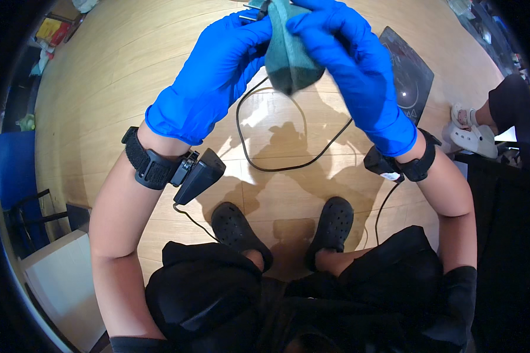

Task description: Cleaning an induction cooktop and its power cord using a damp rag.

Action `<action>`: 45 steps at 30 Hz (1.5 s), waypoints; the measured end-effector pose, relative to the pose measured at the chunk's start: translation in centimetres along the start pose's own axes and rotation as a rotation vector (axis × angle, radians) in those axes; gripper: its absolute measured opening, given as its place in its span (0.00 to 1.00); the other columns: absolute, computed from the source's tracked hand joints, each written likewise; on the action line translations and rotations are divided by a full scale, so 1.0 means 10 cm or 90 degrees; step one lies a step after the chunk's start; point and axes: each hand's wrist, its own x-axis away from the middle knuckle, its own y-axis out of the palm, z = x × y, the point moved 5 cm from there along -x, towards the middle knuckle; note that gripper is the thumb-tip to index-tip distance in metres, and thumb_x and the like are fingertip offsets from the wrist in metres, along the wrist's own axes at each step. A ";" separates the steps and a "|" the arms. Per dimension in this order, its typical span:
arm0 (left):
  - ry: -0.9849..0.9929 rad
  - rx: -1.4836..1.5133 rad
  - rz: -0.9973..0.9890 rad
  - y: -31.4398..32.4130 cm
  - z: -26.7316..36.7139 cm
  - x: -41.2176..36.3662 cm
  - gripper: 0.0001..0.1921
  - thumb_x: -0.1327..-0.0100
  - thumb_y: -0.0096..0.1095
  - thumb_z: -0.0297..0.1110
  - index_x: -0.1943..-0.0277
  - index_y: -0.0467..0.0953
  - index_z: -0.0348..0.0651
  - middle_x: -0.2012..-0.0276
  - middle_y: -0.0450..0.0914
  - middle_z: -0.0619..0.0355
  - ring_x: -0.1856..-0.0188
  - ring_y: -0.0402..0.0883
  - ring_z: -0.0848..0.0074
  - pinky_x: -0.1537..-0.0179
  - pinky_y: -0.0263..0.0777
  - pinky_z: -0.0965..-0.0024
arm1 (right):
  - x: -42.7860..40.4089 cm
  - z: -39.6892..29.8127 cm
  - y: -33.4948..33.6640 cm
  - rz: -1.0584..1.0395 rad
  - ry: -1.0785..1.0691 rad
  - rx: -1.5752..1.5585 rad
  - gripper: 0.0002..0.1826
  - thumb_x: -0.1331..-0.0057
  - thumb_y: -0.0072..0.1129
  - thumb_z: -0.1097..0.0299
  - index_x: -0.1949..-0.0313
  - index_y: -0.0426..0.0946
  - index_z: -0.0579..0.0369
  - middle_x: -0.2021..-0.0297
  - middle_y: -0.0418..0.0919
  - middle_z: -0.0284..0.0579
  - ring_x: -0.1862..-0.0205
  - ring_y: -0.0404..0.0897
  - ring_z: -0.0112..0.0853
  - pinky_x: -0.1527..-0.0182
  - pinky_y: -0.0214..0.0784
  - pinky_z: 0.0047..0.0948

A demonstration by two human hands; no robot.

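Observation:
A teal cloth item (pixel 289 53) with a darker lower tip hangs at the top of the view; it looks like a sock, though its upper end is cut off. My left hand (pixel 234 57), in a blue glove, grips its left side. Beside those fingers, a small black and metal piece (pixel 260 11), possibly a clip, juts out to the left. My right hand (pixel 349 53), gloved the same way, pinches the cloth from the right, with the thumb and fingertips on its front. Both hands are held above the floor, close together.
A black cooktop plate (pixel 419 75) lies on the wooden floor beyond my right wrist. One black cable (pixel 282 170) loops below the cloth. Strapped wrist devices (pixel 201 176) trail cables. Another person's foot in a white clog (pixel 475 137) is at right; a blue chair (pixel 15 167) stands left.

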 end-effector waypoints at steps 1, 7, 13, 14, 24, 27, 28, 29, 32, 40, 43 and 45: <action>-0.012 -0.005 0.039 -0.03 0.00 0.01 0.14 0.35 0.53 0.33 0.49 0.71 0.39 0.58 0.77 0.62 0.58 0.77 0.83 0.56 0.72 0.81 | 0.00 0.00 0.01 0.003 0.044 -0.101 0.14 0.35 0.52 0.72 0.51 0.69 0.61 0.44 0.66 0.51 0.44 0.68 0.35 0.43 0.60 0.32; 0.052 -0.380 0.140 0.10 0.10 0.05 0.13 0.40 0.59 0.32 0.53 0.74 0.37 0.61 0.78 0.61 0.60 0.76 0.80 0.55 0.68 0.78 | 0.07 0.16 0.01 0.074 -0.008 0.211 0.27 0.46 0.67 0.61 0.49 0.66 0.55 0.62 0.78 0.45 0.62 0.80 0.36 0.59 0.72 0.29; 0.242 -0.472 0.287 0.25 0.38 0.29 0.11 0.43 0.64 0.26 0.57 0.76 0.35 0.60 0.80 0.59 0.59 0.77 0.80 0.54 0.70 0.77 | 0.03 0.27 0.04 -0.094 0.120 0.212 0.16 0.42 0.58 0.62 0.53 0.73 0.47 0.65 0.78 0.45 0.65 0.80 0.41 0.62 0.72 0.33; 0.252 -0.524 0.315 0.28 0.51 0.30 0.11 0.41 0.61 0.27 0.55 0.76 0.34 0.59 0.79 0.57 0.58 0.77 0.78 0.52 0.69 0.77 | 0.09 0.36 0.02 -0.097 0.172 0.236 0.14 0.39 0.54 0.58 0.55 0.74 0.44 0.66 0.78 0.44 0.65 0.80 0.39 0.62 0.71 0.33; 0.346 -0.436 0.483 -1.84 1.49 0.74 0.17 0.30 0.42 0.34 0.44 0.68 0.32 0.50 0.75 0.48 0.47 0.74 0.65 0.40 0.65 0.65 | 1.50 1.33 -0.79 -0.200 0.474 0.267 0.18 0.35 0.51 0.55 0.55 0.73 0.56 0.64 0.79 0.47 0.62 0.79 0.35 0.59 0.70 0.30; 0.217 -0.124 0.439 -2.64 1.12 0.94 0.11 0.34 0.53 0.31 0.53 0.74 0.33 0.56 0.78 0.49 0.54 0.78 0.65 0.46 0.71 0.65 | 1.44 1.20 -0.59 -0.194 0.484 0.177 0.19 0.35 0.52 0.53 0.56 0.73 0.55 0.64 0.79 0.47 0.62 0.79 0.36 0.58 0.70 0.31; 0.192 -0.059 0.419 -2.78 1.00 0.98 0.11 0.35 0.53 0.31 0.54 0.74 0.34 0.56 0.78 0.49 0.54 0.78 0.64 0.47 0.71 0.65 | 1.41 1.17 -0.49 -0.220 0.472 0.145 0.19 0.36 0.53 0.52 0.56 0.73 0.55 0.64 0.79 0.47 0.62 0.79 0.36 0.58 0.70 0.31; 0.166 0.007 0.396 -2.84 0.95 1.01 0.10 0.35 0.54 0.31 0.55 0.75 0.34 0.56 0.78 0.49 0.54 0.78 0.64 0.47 0.71 0.65 | 1.36 1.11 -0.39 -0.243 0.461 0.114 0.20 0.36 0.53 0.51 0.56 0.73 0.55 0.64 0.79 0.48 0.62 0.79 0.37 0.58 0.70 0.31; 0.173 0.079 0.357 -2.11 0.70 0.57 0.13 0.33 0.50 0.31 0.51 0.72 0.31 0.50 0.75 0.46 0.47 0.73 0.61 0.41 0.65 0.61 | 1.27 0.90 -0.41 -0.220 0.454 0.134 0.22 0.37 0.53 0.49 0.56 0.72 0.55 0.64 0.79 0.48 0.62 0.79 0.36 0.58 0.69 0.32; 0.301 0.074 0.041 -1.19 1.37 0.82 0.15 0.33 0.48 0.31 0.50 0.71 0.30 0.52 0.76 0.45 0.50 0.75 0.60 0.40 0.63 0.59 | 1.12 1.33 -0.72 -0.026 0.520 -0.054 0.29 0.31 0.38 0.45 0.46 0.69 0.59 0.53 0.76 0.43 0.52 0.75 0.29 0.48 0.66 0.29; 0.306 -0.004 0.156 -1.06 1.17 0.86 0.16 0.33 0.48 0.32 0.49 0.71 0.29 0.55 0.77 0.47 0.53 0.75 0.64 0.42 0.64 0.63 | 1.11 1.53 -0.95 0.097 0.596 -0.194 0.31 0.29 0.30 0.46 0.42 0.65 0.60 0.50 0.74 0.45 0.50 0.75 0.29 0.45 0.66 0.27; 0.215 -0.008 0.073 -0.83 1.01 0.77 0.17 0.32 0.49 0.34 0.49 0.70 0.27 0.59 0.78 0.50 0.57 0.76 0.69 0.50 0.69 0.67 | 0.69 1.16 -0.82 0.083 0.432 -0.283 0.31 0.29 0.30 0.46 0.43 0.65 0.60 0.51 0.75 0.45 0.49 0.75 0.30 0.46 0.66 0.26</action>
